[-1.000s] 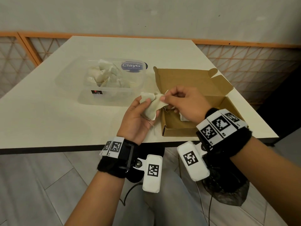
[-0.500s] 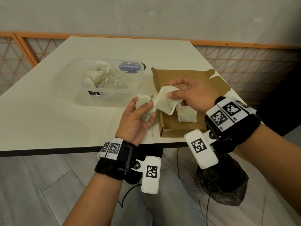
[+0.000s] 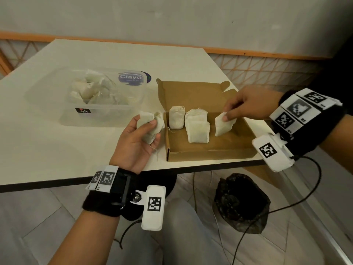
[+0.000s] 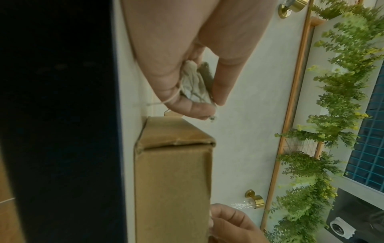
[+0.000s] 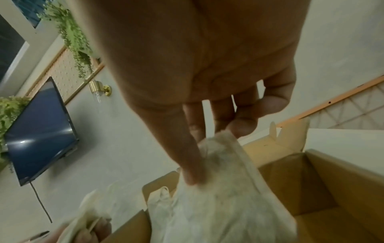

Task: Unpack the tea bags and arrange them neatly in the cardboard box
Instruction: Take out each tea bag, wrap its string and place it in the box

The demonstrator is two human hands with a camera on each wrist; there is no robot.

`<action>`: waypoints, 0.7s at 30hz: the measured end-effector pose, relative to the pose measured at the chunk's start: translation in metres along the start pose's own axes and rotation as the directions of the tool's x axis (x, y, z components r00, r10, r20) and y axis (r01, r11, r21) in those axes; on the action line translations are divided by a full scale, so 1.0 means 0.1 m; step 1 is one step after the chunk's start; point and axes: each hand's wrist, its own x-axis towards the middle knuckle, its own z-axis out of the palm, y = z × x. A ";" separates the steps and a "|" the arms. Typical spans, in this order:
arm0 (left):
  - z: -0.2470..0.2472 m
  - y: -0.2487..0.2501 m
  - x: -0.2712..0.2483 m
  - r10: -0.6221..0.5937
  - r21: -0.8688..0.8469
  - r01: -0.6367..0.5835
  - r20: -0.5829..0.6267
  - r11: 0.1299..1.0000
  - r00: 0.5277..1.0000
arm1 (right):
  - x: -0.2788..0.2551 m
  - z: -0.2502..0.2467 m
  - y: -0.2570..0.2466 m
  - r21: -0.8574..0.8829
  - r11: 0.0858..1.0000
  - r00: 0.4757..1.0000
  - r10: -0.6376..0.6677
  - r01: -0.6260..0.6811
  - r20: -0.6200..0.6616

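- My right hand (image 3: 246,106) reaches over the open box (image 3: 208,150) from the right, with a tea bag (image 3: 223,124) pinched at its top corner between thumb and fingertips (image 5: 193,164).
- That bag hangs tilted from my right grip inside the box, to the right of the other bags; I cannot tell whether its low end touches the floor of the box.
- My right grip is narrow, closed on the bag's upper edge only; the rest of the bag hangs free below my fingers.
- My left hand (image 3: 137,144) is held palm up just left of the box, above the counter (image 3: 38,146), near its front edge.
- My left grip curls round a small bunch (image 3: 150,125) of crumpled bags, thumb pressing on top of it; a thin string (image 4: 164,102) trails from the bunch across my finger.
- The bunch sits just beside the box's left wall, outside the box.
- In the box a small bag (image 3: 176,117) stands against the back left, and two larger bags (image 3: 197,127) lie overlapping in the middle, next to it.
- A clear tub (image 3: 103,115) sits on the counter to the left of the box, well apart from both my hands, with more bags heaped inside.
- A dark sack (image 3: 242,201) rests on the floor below the counter edge.
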 end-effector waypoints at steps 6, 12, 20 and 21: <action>0.01 0.00 0.00 0.003 0.001 -0.003 -0.017 1.000 1.000 | 0.26 0.11 -0.04 -0.126 0.992 0.997 0.000 0.010 0.073; 0.02 0.00 -0.01 0.008 0.005 -0.008 -0.016 1.000 1.000 | 0.40 0.14 -0.02 -0.160 0.987 0.999 0.027 -0.031 -0.033; 0.02 0.00 0.00 0.008 0.008 -0.008 -0.009 1.000 1.000 | 0.46 0.15 0.05 -0.187 0.982 0.997 0.011 -0.026 -0.080; 0.02 0.00 -0.01 0.009 0.010 -0.008 -0.011 1.000 1.000 | 0.46 0.14 0.03 -0.185 0.983 0.997 0.006 -0.020 -0.076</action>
